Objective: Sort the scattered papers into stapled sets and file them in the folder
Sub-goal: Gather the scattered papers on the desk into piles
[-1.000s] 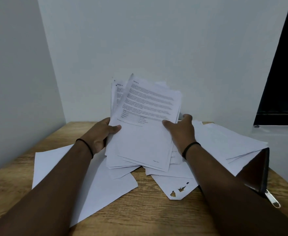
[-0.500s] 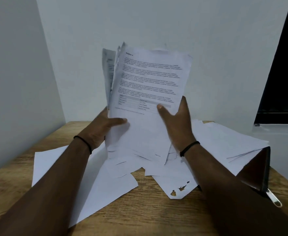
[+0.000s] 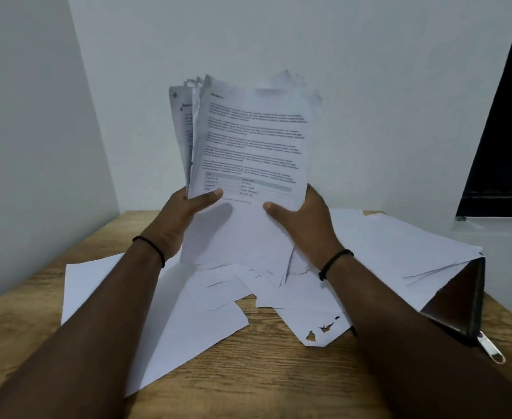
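Observation:
A loose stack of printed papers (image 3: 248, 152) stands upright in front of me, its lower edges down among the sheets on the table. My left hand (image 3: 179, 219) grips the stack's left side, thumb on the front page. My right hand (image 3: 303, 219) grips the right side, thumb also on the front. More white sheets (image 3: 188, 322) lie scattered flat beneath. A dark brown zip folder (image 3: 460, 303) lies at the right with papers partly over it, its metal zip pull (image 3: 490, 349) pointing towards me.
The wooden table (image 3: 264, 373) fits into a corner, with white walls to the left and behind. A torn sheet with small holes (image 3: 318, 328) lies near the front. A dark window (image 3: 503, 131) is at the far right.
Both hands have raised the stack from lying tilted on the pile to standing upright, and the page tops have risen higher against the wall.

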